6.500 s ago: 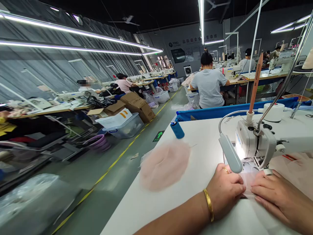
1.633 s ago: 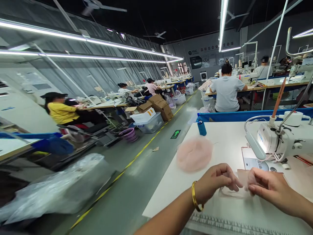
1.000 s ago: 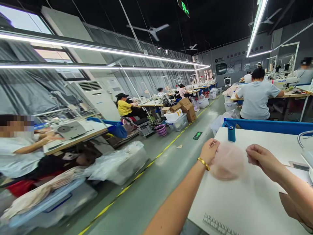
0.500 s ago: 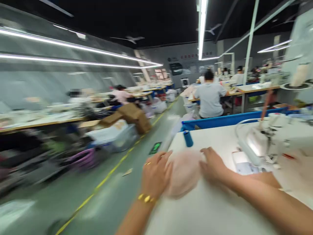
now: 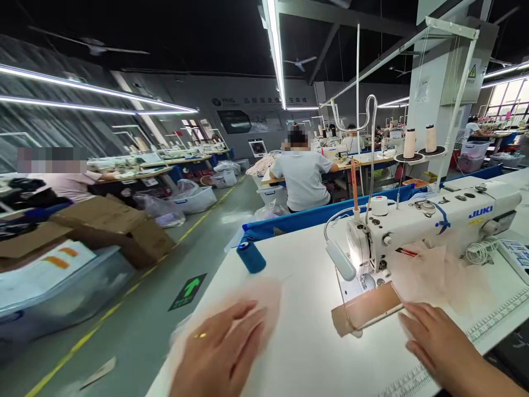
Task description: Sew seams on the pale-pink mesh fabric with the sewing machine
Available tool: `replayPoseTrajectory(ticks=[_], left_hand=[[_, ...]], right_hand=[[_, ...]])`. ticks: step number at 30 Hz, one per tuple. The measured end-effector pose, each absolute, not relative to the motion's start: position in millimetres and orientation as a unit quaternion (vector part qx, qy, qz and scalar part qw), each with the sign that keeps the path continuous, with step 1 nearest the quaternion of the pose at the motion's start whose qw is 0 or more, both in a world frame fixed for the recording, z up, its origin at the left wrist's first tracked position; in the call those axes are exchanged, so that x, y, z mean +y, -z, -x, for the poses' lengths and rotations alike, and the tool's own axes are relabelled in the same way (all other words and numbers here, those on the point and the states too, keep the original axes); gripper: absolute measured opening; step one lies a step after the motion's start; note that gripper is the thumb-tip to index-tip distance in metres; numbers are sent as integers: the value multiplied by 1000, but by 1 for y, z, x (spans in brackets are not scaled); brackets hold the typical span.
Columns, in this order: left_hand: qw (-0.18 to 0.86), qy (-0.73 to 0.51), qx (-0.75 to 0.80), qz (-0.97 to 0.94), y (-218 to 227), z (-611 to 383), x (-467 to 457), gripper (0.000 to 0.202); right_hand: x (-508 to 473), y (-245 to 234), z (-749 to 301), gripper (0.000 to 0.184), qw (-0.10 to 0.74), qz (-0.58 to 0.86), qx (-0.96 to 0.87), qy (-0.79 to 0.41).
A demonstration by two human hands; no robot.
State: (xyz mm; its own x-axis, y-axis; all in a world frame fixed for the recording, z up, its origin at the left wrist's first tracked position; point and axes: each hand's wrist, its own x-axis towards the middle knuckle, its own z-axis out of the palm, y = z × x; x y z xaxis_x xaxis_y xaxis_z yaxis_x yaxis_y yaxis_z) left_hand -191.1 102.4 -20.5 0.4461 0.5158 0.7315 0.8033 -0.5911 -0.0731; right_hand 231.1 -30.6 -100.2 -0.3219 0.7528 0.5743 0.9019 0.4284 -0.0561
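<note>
Sheer pale pink fabric point(image 5: 264, 295) lies at the left end of the white sewing table point(image 5: 301, 336). My left hand point(image 5: 225, 344) rests on it with fingers stretched out flat, hiding part of the cloth. My right hand point(image 5: 442, 342) is open, its fingertips at the right end of a brown flat strip point(image 5: 367, 309); whether they touch it I cannot tell. That strip lies in front of the needle area of a white JUKI sewing machine point(image 5: 425, 220). More sheer pink fabric point(image 5: 446, 275) is bunched under the machine's arm.
A blue thread cone point(image 5: 251, 257) stands near the table's far left corner. Blue cloth point(image 5: 285, 223) edges the back. Thread cones point(image 5: 409, 144) sit on a stand behind the machine. Left, beyond a floor aisle, are a clear bin point(image 5: 103, 281) and cardboard box point(image 5: 119, 231). A co-worker point(image 5: 301, 173) sits ahead.
The view has swung right, bringing the whole machine into sight. My right hand has left the pink fabric and moved right to the brown strip. My left hand stays on the fabric.
</note>
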Motion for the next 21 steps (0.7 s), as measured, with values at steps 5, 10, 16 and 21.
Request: replayPoseTrajectory(ticks=[5, 10, 16, 21], left_hand=[[82, 305, -308, 897, 27, 103, 53, 31], [-20, 239, -300, 923, 51, 64, 24, 24], [-75, 221, -343, 910, 70, 64, 17, 14], [-135, 215, -368, 895, 66, 85, 13, 7]], right_hand=[[-54, 130, -199, 29, 280, 366, -885, 70], [-58, 117, -183, 33, 368, 339, -866, -11], [-15, 97, -186, 25, 307, 507, -795, -130], [4, 89, -203, 34, 286, 573, -743, -194]])
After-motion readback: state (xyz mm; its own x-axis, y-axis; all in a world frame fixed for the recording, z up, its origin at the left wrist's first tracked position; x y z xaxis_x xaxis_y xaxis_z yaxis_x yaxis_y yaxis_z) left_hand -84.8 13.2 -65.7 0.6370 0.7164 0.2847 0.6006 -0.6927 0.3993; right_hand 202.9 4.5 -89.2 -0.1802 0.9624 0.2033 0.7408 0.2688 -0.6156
